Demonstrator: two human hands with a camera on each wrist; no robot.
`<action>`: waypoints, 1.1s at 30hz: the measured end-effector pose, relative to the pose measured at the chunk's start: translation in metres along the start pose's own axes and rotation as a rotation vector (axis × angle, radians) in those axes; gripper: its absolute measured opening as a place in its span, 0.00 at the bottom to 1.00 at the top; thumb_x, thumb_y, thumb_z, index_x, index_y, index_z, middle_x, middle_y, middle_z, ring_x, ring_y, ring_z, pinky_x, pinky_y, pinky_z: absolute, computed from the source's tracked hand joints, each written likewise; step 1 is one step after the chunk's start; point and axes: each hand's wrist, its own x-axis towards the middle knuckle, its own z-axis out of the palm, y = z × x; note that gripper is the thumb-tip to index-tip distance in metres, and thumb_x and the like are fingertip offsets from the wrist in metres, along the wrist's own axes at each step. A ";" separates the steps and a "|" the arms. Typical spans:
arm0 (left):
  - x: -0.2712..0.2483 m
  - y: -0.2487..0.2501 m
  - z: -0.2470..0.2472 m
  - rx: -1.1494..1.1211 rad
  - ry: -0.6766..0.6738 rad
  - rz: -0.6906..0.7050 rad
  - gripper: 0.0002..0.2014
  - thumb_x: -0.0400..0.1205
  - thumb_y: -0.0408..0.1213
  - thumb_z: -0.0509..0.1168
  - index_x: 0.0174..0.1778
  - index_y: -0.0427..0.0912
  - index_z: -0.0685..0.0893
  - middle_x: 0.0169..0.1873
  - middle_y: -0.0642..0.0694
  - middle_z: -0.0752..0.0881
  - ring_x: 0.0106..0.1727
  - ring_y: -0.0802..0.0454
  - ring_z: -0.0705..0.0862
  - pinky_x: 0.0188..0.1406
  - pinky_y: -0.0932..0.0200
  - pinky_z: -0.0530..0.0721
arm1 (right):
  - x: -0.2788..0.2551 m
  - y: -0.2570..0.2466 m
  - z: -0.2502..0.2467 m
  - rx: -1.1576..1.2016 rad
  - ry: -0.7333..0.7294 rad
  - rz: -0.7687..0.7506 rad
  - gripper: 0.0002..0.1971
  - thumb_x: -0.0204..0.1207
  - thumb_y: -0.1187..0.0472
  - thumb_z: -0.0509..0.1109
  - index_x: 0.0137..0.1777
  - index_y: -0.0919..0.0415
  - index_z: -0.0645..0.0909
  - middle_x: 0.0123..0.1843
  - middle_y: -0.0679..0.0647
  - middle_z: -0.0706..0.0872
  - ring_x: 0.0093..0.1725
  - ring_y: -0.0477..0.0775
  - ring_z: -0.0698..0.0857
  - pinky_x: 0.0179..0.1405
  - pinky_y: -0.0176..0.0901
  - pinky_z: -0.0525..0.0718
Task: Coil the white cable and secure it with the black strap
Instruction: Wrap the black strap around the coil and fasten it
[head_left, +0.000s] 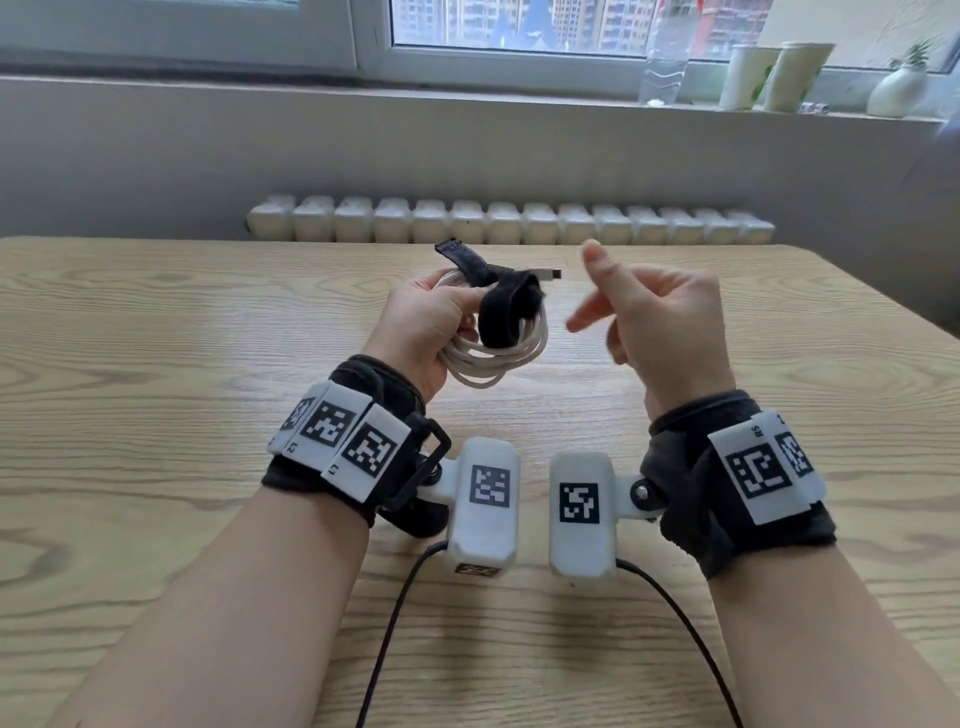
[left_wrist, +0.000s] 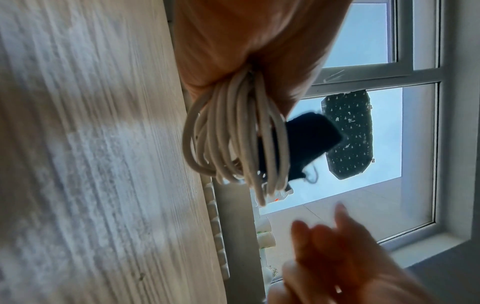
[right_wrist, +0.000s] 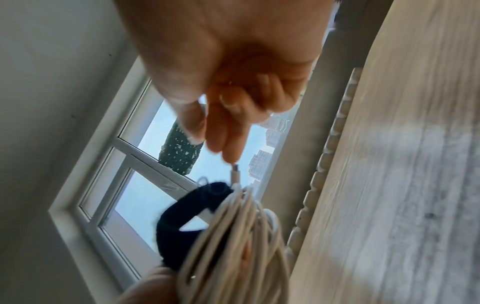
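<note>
Cable, white and coiled, hangs above the table in the left hand, whose gripping fingers stay hidden. Black strap loops it; only the head view shows its loose tail. Right hand, blurred, is half-curled and holds nothing.

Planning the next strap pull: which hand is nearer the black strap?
Left. The left hand grips the white cable coil that the black strap loops around. The right hand hovers beside it, empty and apart.
</note>
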 end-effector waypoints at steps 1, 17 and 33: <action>-0.001 0.000 0.002 0.009 -0.004 -0.005 0.13 0.71 0.20 0.71 0.52 0.29 0.84 0.40 0.39 0.87 0.49 0.40 0.77 0.52 0.47 0.76 | 0.002 0.004 -0.001 -0.047 0.059 0.041 0.21 0.76 0.48 0.71 0.22 0.54 0.83 0.29 0.55 0.90 0.17 0.41 0.72 0.36 0.39 0.81; -0.008 0.003 0.012 -0.046 -0.210 -0.032 0.20 0.77 0.18 0.63 0.66 0.26 0.77 0.51 0.35 0.86 0.45 0.46 0.87 0.48 0.58 0.88 | 0.010 0.016 0.003 0.397 -0.326 0.491 0.08 0.81 0.65 0.64 0.51 0.67 0.84 0.39 0.58 0.90 0.36 0.51 0.89 0.38 0.40 0.88; -0.009 -0.004 0.014 0.371 -0.100 0.275 0.12 0.70 0.28 0.76 0.43 0.46 0.85 0.41 0.48 0.89 0.44 0.58 0.87 0.42 0.64 0.83 | 0.011 0.018 0.004 0.450 -0.316 0.525 0.12 0.77 0.76 0.57 0.41 0.67 0.82 0.36 0.58 0.87 0.34 0.51 0.86 0.36 0.38 0.88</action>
